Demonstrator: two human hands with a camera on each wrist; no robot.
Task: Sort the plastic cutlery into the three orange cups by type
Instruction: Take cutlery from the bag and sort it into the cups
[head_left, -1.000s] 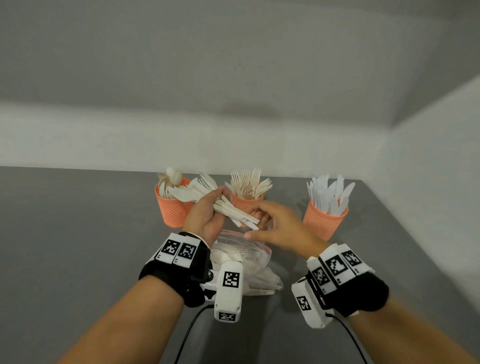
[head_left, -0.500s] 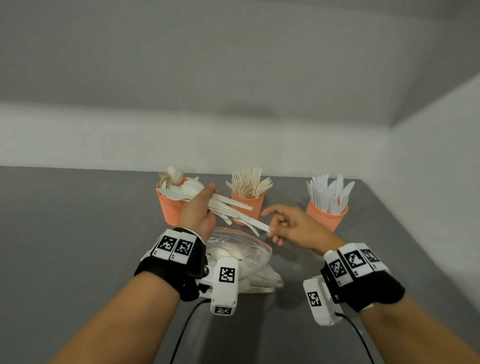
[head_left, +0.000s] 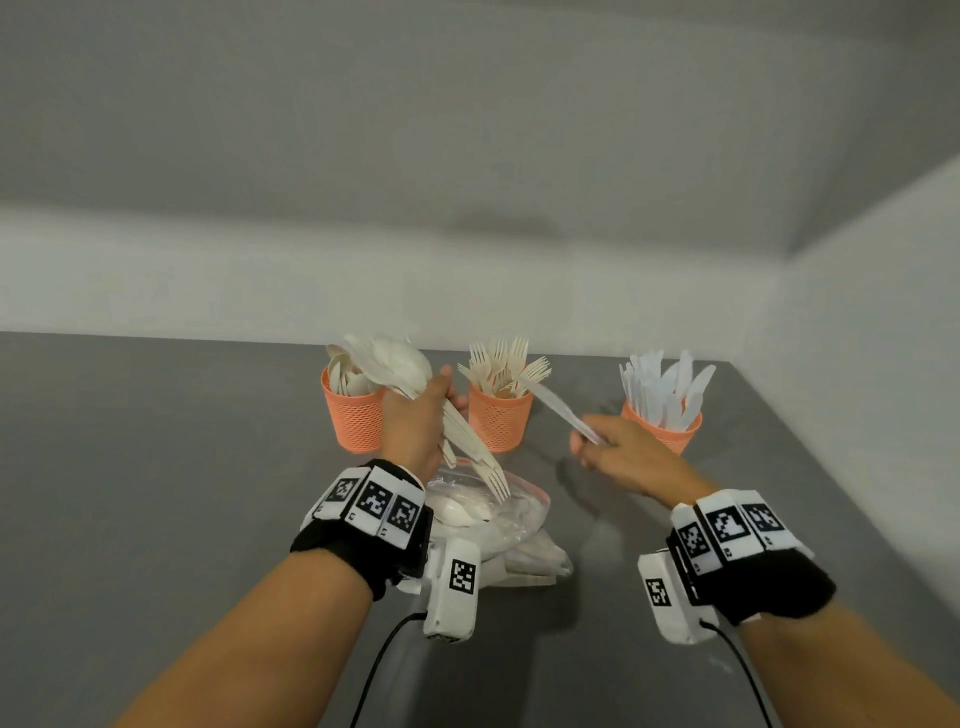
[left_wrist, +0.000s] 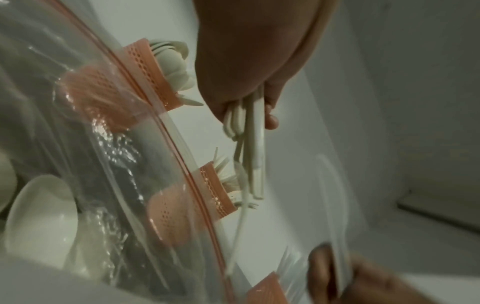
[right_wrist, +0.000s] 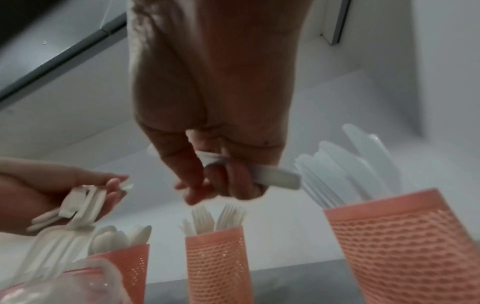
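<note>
Three orange mesh cups stand in a row at the table's far edge: the spoon cup (head_left: 353, 415), the fork cup (head_left: 500, 418) and the knife cup (head_left: 665, 431). My left hand (head_left: 415, 421) grips a bundle of white cutlery (head_left: 467, 441), spoon bowls up by the spoon cup and fork tines pointing down toward me. In the left wrist view the bundle's handles (left_wrist: 249, 148) stick out of the fist. My right hand (head_left: 618, 452) pinches one white knife (head_left: 556, 405) between the fork and knife cups. The right wrist view shows the knife's handle (right_wrist: 272, 176) in the curled fingers.
A clear zip bag (head_left: 493, 519) holding more white cutlery lies on the grey table (head_left: 156, 467) just in front of my left hand. White walls close the table at the back and on the right. Cables trail from both wrist units toward me.
My right hand has pulled one knife out of the bundle and carried it right toward the knife cup. My left hand has tilted the bundle more upright by the spoon cup.
</note>
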